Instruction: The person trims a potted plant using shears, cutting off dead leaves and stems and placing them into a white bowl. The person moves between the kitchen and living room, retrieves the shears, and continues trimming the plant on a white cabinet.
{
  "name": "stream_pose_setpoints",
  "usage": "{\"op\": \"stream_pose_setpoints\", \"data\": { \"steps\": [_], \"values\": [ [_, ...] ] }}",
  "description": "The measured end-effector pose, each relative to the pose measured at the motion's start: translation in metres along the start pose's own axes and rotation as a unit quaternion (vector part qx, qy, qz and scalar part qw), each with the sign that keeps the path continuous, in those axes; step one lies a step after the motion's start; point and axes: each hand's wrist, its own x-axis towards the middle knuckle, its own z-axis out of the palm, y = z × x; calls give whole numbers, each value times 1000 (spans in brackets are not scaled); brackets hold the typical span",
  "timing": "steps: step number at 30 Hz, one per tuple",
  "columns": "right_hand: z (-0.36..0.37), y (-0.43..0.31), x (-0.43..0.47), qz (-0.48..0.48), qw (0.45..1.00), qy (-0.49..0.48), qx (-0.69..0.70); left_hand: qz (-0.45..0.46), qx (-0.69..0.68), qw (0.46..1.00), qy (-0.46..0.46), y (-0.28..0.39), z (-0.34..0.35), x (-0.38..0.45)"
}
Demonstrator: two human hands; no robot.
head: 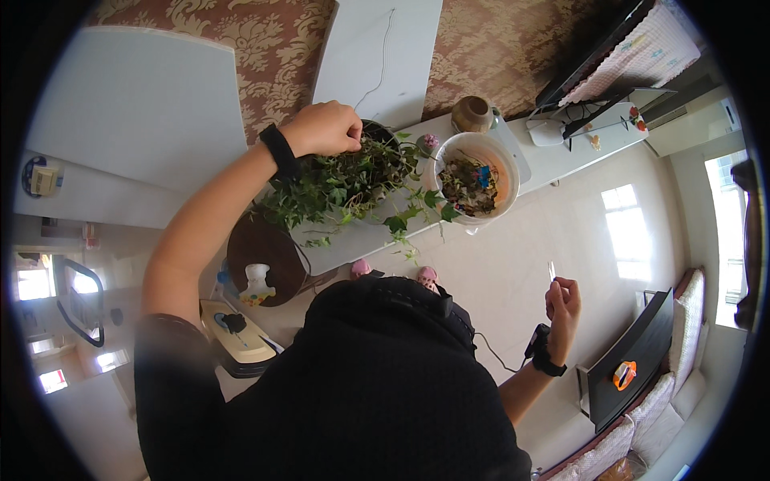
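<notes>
A potted ivy plant (337,186) with trailing green leaves stands on a long pale cabinet, its dark pot partly hidden by foliage. My left hand (328,129) is at the top of the plant, thumb and fingers pinched together on its stems; the exact spot gripped is partly covered. Out to the right, away from the plant, my right hand (563,300) holds a slim, shiny small tool (551,270) upright between thumb and fingers; its kind is unclear. Beside the ivy, a white plastic bucket (511,186) contains dry leaves, plant scraps and a blue piece.
A brown ceramic pot (472,114) stands behind the bucket on the cabinet (577,153). A television (592,60) is farther right. A round dark stool (264,252) and a cream-lidded bin (240,337) are at left. A black table (631,361) stands at lower right.
</notes>
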Motion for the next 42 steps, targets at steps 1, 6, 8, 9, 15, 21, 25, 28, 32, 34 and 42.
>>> {"op": "stream_pose_setpoints", "data": {
  "steps": [1,6,8,9,15,21,25,28,32,34,42],
  "values": [
    [-1,2,4,-5,1000,-2,10,-1,-7,1000,-2,1,0,3],
    [-4,3,6,-32,999,-1,10,-14,19,999,46,1,-9,-6],
    [-3,4,11,-41,999,-3,9,-2,11,998,68,2,-12,-9],
    [-3,4,11,-41,999,-6,10,-1,10,997,77,3,-14,-11],
    [-4,9,12,-35,999,-7,10,29,36,994,99,-2,-15,-13],
    [-7,10,12,-22,1000,-8,20,78,-15,990,119,-15,-11,-7],
    [-9,11,11,-25,1000,-3,13,113,-29,979,170,-16,-17,-4],
    [-9,12,11,-25,999,-7,21,135,-61,971,189,-10,-29,-4],
    [-9,14,10,-19,999,-4,25,118,-128,968,182,12,-46,-2],
    [-8,15,9,-20,1000,2,15,124,-116,971,171,26,-56,1],
    [-21,30,13,-14,999,4,51,184,-49,970,150,85,-83,40]
  ]
}}
